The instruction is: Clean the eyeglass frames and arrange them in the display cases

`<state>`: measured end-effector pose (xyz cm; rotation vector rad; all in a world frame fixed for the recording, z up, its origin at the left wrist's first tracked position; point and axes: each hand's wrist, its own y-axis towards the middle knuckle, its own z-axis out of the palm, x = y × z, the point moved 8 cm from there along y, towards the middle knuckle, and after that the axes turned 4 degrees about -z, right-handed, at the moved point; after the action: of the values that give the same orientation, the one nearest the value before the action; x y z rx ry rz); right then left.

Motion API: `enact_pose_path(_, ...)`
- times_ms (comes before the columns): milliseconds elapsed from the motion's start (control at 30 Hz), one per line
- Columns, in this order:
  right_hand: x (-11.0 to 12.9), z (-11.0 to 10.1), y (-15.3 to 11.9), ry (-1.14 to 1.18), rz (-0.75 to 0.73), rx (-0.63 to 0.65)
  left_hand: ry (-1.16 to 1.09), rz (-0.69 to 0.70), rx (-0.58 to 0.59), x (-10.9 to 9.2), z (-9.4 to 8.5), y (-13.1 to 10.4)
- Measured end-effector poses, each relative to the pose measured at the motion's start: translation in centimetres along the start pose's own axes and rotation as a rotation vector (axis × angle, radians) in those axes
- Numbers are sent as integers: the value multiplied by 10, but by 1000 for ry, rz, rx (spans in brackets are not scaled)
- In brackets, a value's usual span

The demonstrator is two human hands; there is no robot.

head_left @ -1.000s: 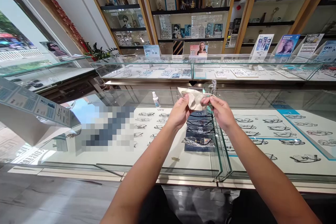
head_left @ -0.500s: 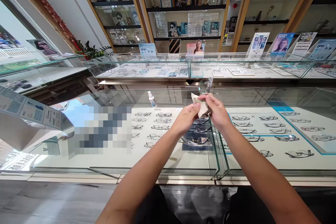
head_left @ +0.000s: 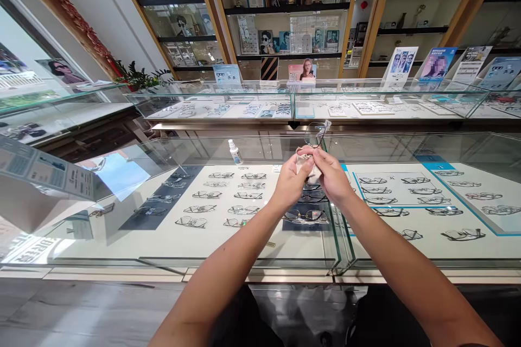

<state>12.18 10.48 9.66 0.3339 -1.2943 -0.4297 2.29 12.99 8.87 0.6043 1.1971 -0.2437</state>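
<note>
Above the glass counter I hold a pair of eyeglasses (head_left: 316, 134), one round lens standing up beyond my fingers. A pale cleaning cloth (head_left: 309, 169) is bunched around the nearer part of the glasses and hides it. My left hand (head_left: 293, 176) is closed on the cloth, thumb pressed over it. My right hand (head_left: 330, 173) pinches the frame close to the cloth; its fingertips meet those of the left. A small white spray bottle (head_left: 235, 152) stands on the counter top, to the left of and beyond my hands.
Beneath my hands is a glass display counter (head_left: 228, 249) with rows of eyeglasses inside. A folded paper stand (head_left: 44, 179) sits at the left. Across the aisle runs another glass case (head_left: 211, 98) carrying upright cards, with wooden shelves behind.
My left hand has closed further over the cloth, gathering it in tighter. The glasses have turned so the round lens faces me more. The view has shifted slightly.
</note>
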Motion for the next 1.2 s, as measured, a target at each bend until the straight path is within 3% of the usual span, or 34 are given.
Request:
enact_pose_path(167, 5, 0, 0, -9, -5, 29, 52, 30, -9, -5, -6, 2)
enact_pose_path(400, 9, -14, 4, 110, 31, -97, 30, -40, 216, -9, 1, 1)
enact_pose_path(633, 9, -4, 0, 35, -26, -45, 138, 77, -19, -17, -12, 1)
enact_pose_path(833, 16, -3, 0, 56, -61, -49, 164, 112, -112, -21, -21, 4)
enact_pose_path(900, 17, -12, 2, 119, -42, -87, 130, 101, -191, -20, -34, 8)
enact_pose_path(1067, 20, -32, 12, 345, 28, -114, 54, 175, -477, -33, -91, 18)
enact_pose_path(1200, 21, -36, 15, 390, 65, -74, 306, 254, -553, -57, -120, 19)
